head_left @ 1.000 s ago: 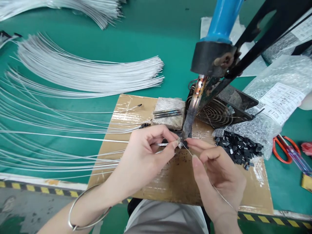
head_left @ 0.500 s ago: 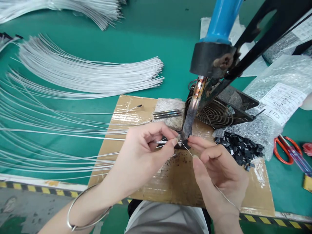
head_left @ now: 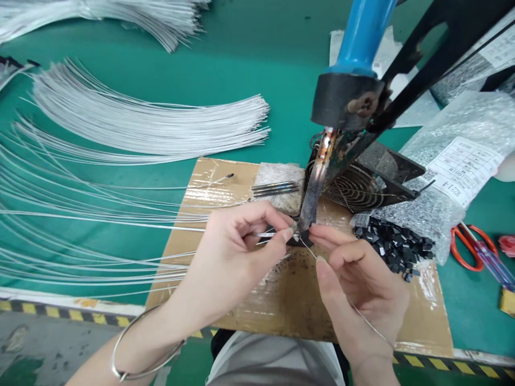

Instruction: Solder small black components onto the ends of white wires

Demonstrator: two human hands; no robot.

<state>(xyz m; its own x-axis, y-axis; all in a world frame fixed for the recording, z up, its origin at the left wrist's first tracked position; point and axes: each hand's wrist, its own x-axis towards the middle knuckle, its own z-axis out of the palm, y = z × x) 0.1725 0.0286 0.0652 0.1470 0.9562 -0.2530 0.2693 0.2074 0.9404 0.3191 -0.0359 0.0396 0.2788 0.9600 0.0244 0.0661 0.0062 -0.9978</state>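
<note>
My left hand (head_left: 237, 252) is pinched closed between thumb and forefinger on the end of a white wire (head_left: 185, 228), which trails off to the left. Those fingertips lie right beside the dark tip of a soldering iron (head_left: 316, 182), fixed pointing downward. The exact piece at the pinch is mostly covered. My right hand (head_left: 362, 284) holds a strand of thin solder wire (head_left: 308, 247), its free end reaching the iron tip. The strand runs back across the palm. A small black block (head_left: 298, 239) lies under the tip, partly hidden by my fingers.
Cardboard (head_left: 281, 316) covers the work area. Behind the iron sits a black fan (head_left: 358, 187); left of it, a whitish pad (head_left: 277, 170). Small black pieces (head_left: 394, 246), bubble wrap (head_left: 475, 123) and red-handled scissors (head_left: 456, 252) lie right. A white wire bundle (head_left: 153, 118) lies left.
Both hands keep almost the same pose at the iron tip. The view has shifted very slightly; nothing has been let go or picked up.
</note>
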